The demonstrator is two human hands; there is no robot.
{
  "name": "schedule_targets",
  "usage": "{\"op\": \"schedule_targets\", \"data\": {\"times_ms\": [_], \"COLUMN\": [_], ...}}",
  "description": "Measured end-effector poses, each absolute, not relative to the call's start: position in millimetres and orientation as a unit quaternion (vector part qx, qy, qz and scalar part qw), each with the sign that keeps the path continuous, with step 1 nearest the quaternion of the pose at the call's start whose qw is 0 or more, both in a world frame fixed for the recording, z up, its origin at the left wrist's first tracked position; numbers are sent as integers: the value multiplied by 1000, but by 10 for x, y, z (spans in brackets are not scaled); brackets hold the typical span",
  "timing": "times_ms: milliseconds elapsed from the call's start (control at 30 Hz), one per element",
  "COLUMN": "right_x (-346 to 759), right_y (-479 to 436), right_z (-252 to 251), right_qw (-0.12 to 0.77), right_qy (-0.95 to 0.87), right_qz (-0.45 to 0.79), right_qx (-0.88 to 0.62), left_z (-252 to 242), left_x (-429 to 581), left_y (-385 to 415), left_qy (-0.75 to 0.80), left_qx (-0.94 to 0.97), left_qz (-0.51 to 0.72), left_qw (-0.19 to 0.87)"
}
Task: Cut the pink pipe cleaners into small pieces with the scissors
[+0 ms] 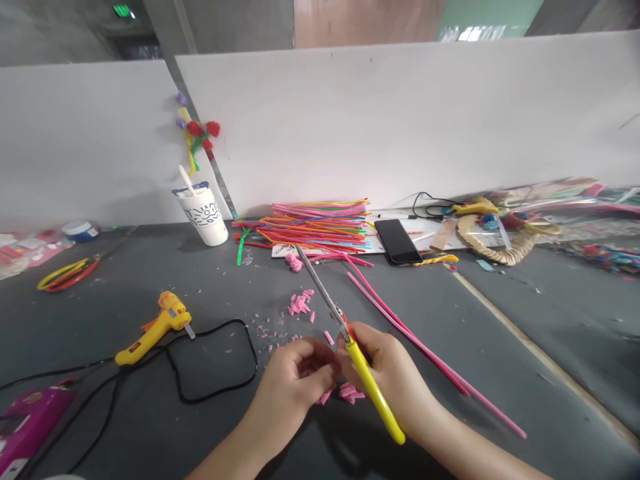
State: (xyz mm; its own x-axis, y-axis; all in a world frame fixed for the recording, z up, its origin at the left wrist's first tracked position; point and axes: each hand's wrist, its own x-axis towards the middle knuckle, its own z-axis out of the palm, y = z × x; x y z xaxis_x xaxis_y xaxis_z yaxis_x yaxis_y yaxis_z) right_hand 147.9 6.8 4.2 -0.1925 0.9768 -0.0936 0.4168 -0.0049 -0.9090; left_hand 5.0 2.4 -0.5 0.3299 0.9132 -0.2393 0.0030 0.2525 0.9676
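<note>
My right hand (397,377) is closed around a pair of scissors (376,393) with yellow handles, its blades pointing up and away to the left. My left hand (295,380) is closed close beside it, fingers curled and thumb pressed in; what it pinches is hidden. The fingertips of both hands nearly meet. Under them lie short pink cut pieces (351,392). Farther off is a small pile of pink pieces (300,303), with a curled pink bundle (294,262) behind it. Long pink pipe cleaners (400,323) stretch across the table to the right.
A yellow glue gun (155,330) with a black cord lies left, near a magenta device (35,427). Other scissors (70,275) lie farther left. At the back are a white cup (207,217), colourful pipe cleaners (315,225), a phone (399,241) and a woven ring (500,253).
</note>
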Motion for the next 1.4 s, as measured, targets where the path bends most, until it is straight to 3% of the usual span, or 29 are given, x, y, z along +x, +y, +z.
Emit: {"op": "schedule_targets", "data": {"times_ms": [133, 300, 433, 667, 1400], "right_x": [1534, 1575, 1542, 1549, 1590], "right_y": [67, 75, 69, 56, 58], "right_z": [79, 48, -28, -112, -181], "right_qw": [296, 217, 165, 162, 174], "right_qy": [-674, -770, -807, -841, -853], "right_qz": [417, 244, 162, 77, -3], "right_qx": [-533, -548, -543, -511, -492], "left_z": [10, 87, 124, 147, 172], "left_x": [-15, -188, -274, -304, -317], "left_y": [66, 145, 169, 175, 170], "left_qy": [473, 461, 438, 400, 434], "left_qx": [457, 401, 359, 350, 383], "left_qz": [390, 539, 586, 598, 583], "left_qw": [645, 579, 580, 600, 570]}}
